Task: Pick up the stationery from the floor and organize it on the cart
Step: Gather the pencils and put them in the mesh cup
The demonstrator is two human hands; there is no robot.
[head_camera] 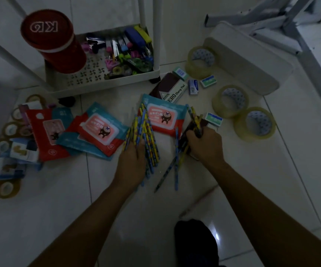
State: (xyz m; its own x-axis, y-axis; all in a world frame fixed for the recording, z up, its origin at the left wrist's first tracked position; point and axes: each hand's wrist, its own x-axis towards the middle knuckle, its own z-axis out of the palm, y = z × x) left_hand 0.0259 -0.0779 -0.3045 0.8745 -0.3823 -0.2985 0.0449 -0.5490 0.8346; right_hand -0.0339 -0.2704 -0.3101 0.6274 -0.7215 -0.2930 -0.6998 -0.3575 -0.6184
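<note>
Pencils point(146, 130) on floor point(252, 170), near centre. Left grip point(131, 160) curled round fanned bundle. Right grip point(205, 145) pinching a few more, just right of bundle. Loose ones lie between. Wipes point(163, 116) just beyond; tape rolls point(230, 101) right; cart point(102, 84) far left, red canister point(53, 41) on it.

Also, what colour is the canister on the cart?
Red canister, white band under the lid, white KD lettering on top. Head view shows it best.
</note>
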